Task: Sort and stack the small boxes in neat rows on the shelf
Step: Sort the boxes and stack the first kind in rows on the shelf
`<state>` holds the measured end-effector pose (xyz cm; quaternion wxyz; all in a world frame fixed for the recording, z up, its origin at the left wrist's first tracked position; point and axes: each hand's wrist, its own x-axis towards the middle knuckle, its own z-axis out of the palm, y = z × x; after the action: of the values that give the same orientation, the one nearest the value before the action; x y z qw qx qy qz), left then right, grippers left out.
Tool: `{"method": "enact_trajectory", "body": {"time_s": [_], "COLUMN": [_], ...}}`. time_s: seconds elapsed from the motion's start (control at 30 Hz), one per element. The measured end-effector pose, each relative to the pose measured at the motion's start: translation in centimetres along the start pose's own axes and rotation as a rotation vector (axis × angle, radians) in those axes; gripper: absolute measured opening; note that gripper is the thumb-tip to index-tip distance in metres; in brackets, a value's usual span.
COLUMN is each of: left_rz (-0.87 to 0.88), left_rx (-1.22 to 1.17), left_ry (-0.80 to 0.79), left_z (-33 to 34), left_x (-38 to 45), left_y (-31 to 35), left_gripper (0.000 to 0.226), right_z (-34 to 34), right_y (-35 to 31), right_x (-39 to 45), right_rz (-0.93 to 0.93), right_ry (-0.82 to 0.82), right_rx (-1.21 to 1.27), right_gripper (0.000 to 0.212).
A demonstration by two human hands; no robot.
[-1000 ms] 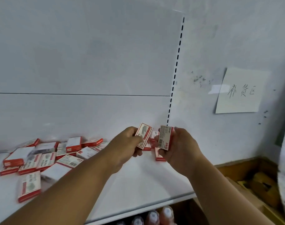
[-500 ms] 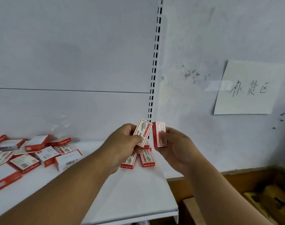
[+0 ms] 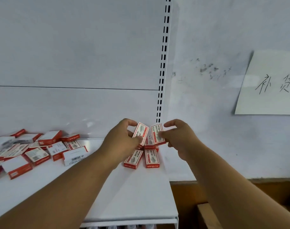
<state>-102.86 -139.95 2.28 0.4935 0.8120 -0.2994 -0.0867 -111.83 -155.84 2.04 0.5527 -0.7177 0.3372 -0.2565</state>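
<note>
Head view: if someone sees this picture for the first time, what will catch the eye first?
First, the two hands at the centre: the left hand and the right hand each hold up one small red-and-white box, the left box tilted, the right box nearly upright. Below them a few boxes lie in a beginning row at the right end of the white shelf. At far left sits a jumbled pile of boxes.

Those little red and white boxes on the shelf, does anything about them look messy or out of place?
Yes. The pile of boxes at the shelf's left end lies jumbled at all angles, some overlapping. By the right end, two boxes lie flat side by side, one skewed. Each hand, left hand and right hand, holds one box.
</note>
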Motion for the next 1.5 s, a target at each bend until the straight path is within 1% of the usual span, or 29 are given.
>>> {"method": "enact_trajectory", "body": {"time_s": [0.07,0.13,0.2,0.27,0.33,0.47,0.6,0.8,0.87,0.93,1.03,1.1,1.17,1.27,1.43,1.5], "left_rz": [-0.015,-0.029,-0.046,-0.062,-0.073,-0.040,-0.010,0.056,0.087,0.101,0.105,0.108,0.106,0.113,0.124,0.130], "left_rx": [-0.001,-0.003,-0.009,-0.005,0.005,0.054,0.094,0.166,0.292,0.423,0.548,0.550,0.490,0.460,0.533,0.542], "left_ry": [0.011,0.026,0.039,0.046,0.039,0.007,-0.057,-0.129,-0.108,-0.054,0.016,0.012,-0.004,0.045,0.031,0.030], "left_z": [0.1,0.1,0.1,0.1,0.0,-0.7,-1.6,-1.0,-0.8,-0.8,-1.0,-1.2,-1.5,-2.9,-8.1,-10.4], "left_x": [0.3,0.4,0.5,0.4,0.4,0.2,0.1,0.0,0.0,-0.2,-0.5,-0.6,-0.7,-1.0,-1.7,-1.9], "left_y": [-0.1,-0.2,-0.5,-1.0,-1.5,-1.8,-2.2,-2.2,-2.4,-2.6,-2.8,-3.0,-3.2,-3.7,-6.1,-7.2], "left_gripper": [0.033,0.032,0.030,0.028,0.026,0.023,0.013,0.012,0.012,0.012,0.006,0.003,0.005,0.011,0.015,0.015], "right_z": [0.8,1.8,2.7,3.6,4.0,3.9,3.7,4.1,4.1,4.1,4.6,5.2,5.9,7.3,10.9,12.7], "right_y": [-0.4,-0.7,-0.8,-0.8,-0.7,-0.3,0.1,0.0,0.0,0.0,-0.2,-0.3,-0.6,-1.2,-2.9,-3.5], "right_x": [0.9,1.6,2.2,2.5,2.5,1.9,0.7,-1.1,-1.4,-1.6,-2.1,-2.4,-2.7,-3.1,-4.3,-4.9], "right_rz": [-0.020,-0.054,-0.092,-0.135,-0.168,-0.215,-0.317,-0.405,-0.416,-0.421,-0.438,-0.458,-0.478,-0.502,-0.548,-0.559], "right_ry": [0.011,-0.014,-0.047,-0.059,-0.047,-0.020,0.019,-0.002,-0.002,0.003,-0.007,-0.020,-0.032,-0.051,-0.088,-0.128], "right_rx": [-0.071,-0.184,-0.391,-0.614,-0.712,-0.668,-0.572,-0.536,-0.534,-0.537,-0.533,-0.542,-0.554,-0.556,-0.551,-0.554], "right_gripper": [0.018,0.014,0.012,0.015,0.015,0.009,0.008,0.008,0.009,0.009,0.010,0.009,0.007,0.005,0.004,0.008]}}
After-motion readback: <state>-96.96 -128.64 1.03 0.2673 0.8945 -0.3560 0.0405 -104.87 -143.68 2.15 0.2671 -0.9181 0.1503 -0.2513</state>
